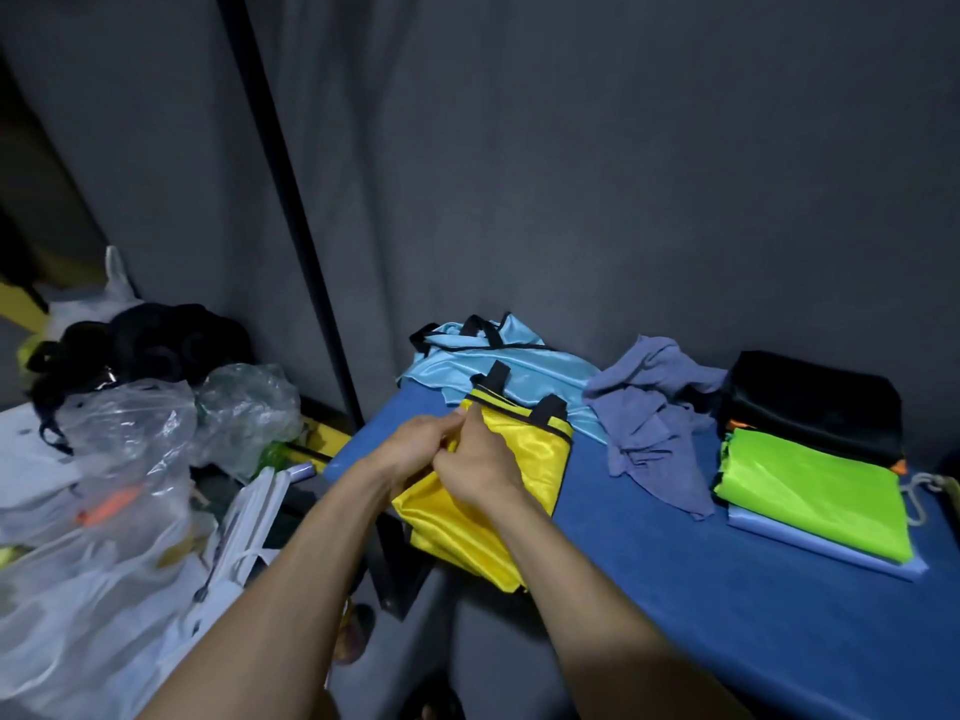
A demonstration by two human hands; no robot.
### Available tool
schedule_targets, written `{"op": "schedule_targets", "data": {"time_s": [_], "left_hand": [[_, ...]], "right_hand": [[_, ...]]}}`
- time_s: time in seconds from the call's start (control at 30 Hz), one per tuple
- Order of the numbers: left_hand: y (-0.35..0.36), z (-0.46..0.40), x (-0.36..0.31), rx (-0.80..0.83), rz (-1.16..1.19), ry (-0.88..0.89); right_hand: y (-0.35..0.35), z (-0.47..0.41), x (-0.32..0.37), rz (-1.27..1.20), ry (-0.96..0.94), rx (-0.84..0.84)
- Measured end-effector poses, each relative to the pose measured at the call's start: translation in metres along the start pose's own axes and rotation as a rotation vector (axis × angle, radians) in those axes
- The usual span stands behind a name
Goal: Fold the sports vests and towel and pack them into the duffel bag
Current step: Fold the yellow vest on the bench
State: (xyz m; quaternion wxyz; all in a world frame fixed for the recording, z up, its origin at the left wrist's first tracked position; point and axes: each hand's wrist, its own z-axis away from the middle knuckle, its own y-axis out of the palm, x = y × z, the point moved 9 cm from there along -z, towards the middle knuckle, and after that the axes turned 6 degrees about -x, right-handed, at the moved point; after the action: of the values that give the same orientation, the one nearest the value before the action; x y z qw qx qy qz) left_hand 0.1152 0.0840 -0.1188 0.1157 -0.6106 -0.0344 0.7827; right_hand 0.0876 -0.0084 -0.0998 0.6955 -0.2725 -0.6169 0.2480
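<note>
On the blue table (727, 589), two hands' grip apparently pinches one yellow vest (524, 449).

Dim room: grey curtain wall (623, 174) behind a blue-topped table (727, 589)

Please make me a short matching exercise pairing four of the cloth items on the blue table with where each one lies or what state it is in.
Things:
1. yellow vest
2. light blue vest
3. towel
4. green vest

Places or states:
A. folded flat, on a pale blue folded piece, in front of the black bag
B. crumpled, in the middle of the table
C. held in the grip of both hands at the table's near left corner
D. spread loose by the wall, behind the yellow one

Pairs: 1-C, 2-D, 3-B, 4-A
</note>
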Motion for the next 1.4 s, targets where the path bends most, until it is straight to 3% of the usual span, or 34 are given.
{"op": "schedule_targets", "data": {"time_s": [0.17,0.33,0.43,0.63,0.83,1.13,1.27,1.4], "left_hand": [[-0.007,-0.011,0.012,-0.085,-0.149,-0.029],[-0.012,-0.012,-0.007,-0.210,-0.394,0.172],[-0.013,-0.010,-0.013,-0.244,-0.531,0.249],[-0.016,-0.007,-0.009,-0.303,-0.546,0.242],[-0.016,-0.006,-0.004,-0.312,-0.494,0.202],[-0.013,-0.003,-0.001,-0.304,-0.459,0.215],[-0.010,0.000,-0.002,-0.309,-0.466,0.296],[-0.011,0.007,-0.011,-0.335,-0.459,0.409]], "right_hand": [[-0.009,0.019,-0.007,-0.041,-0.292,0.008],[-0.005,0.074,-0.023,0.409,-0.722,-0.144],[-0.006,0.098,-0.030,0.510,-0.874,-0.285],[-0.028,0.114,-0.054,0.449,-0.661,-0.479],[-0.034,0.126,-0.065,0.325,-0.527,-0.542],[-0.039,0.130,-0.071,0.006,-0.548,-0.573],[-0.032,0.132,-0.077,0.079,-0.593,-0.533],[-0.031,0.134,-0.071,0.321,-0.592,-0.539]]}}
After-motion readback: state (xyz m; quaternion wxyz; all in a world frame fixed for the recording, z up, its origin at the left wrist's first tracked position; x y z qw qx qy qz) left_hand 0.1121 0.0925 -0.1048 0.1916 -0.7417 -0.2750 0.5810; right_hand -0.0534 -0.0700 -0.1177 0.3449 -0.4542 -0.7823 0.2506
